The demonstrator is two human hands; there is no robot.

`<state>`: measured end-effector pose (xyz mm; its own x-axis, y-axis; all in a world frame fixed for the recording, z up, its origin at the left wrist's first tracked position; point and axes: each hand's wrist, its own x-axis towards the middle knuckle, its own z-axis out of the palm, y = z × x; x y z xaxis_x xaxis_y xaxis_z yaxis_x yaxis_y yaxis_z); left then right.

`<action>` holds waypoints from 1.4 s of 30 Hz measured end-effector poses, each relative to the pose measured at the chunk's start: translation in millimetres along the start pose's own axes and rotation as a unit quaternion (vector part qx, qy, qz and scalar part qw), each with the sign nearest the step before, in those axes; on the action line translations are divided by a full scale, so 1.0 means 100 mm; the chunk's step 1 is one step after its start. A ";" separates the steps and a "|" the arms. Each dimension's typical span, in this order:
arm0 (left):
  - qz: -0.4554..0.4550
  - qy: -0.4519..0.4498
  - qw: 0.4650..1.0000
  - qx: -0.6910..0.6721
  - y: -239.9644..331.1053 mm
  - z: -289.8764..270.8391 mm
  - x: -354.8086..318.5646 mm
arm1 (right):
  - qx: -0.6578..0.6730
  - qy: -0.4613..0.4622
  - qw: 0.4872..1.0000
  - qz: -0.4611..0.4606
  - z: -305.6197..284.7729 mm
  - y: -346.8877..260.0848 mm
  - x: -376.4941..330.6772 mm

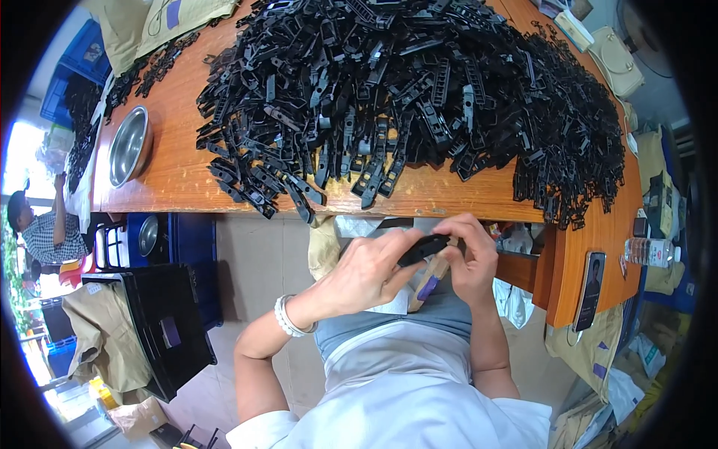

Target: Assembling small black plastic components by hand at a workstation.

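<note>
My left hand (368,273), with a white beaded bracelet on the wrist, grips a slim black plastic part (424,250) in front of the table edge, above my lap. The right hand (471,258) is curled at the part's other end, its thumb and fingers pinched there; the exact contact is partly hidden. A large heap of similar black plastic parts (359,97) covers much of the wooden table (449,196) just beyond both hands. Some of those pieces stick out over the near edge.
A steel bowl (130,147) stands at the table's left. On the right side lie a phone (590,290) and a clear bottle (651,252). A black crate (168,329) sits lower left, with brown sacking (105,337) beside it. Another person (52,224) is at far left.
</note>
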<state>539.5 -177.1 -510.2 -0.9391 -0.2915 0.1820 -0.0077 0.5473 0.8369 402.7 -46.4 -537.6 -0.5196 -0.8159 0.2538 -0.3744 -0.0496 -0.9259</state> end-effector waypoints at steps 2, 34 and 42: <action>-0.010 -0.010 1.000 -0.023 -0.02 0.01 0.01 | -0.002 -0.004 1.000 -0.002 -0.04 -0.05 0.00; -0.188 0.281 0.863 0.376 -0.98 -1.41 1.86 | 0.001 -0.038 0.987 0.157 -0.10 0.19 -0.34; -0.232 0.283 0.890 0.271 -0.94 -1.43 1.84 | -0.110 0.220 0.962 0.114 -0.44 0.29 -0.26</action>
<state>416.4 -393.9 -481.6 -0.4691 -0.8497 0.2409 -0.6580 0.5182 0.5463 372.0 -1.1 -559.3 -0.8648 -0.4651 0.1894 -0.3400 0.2647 -0.9024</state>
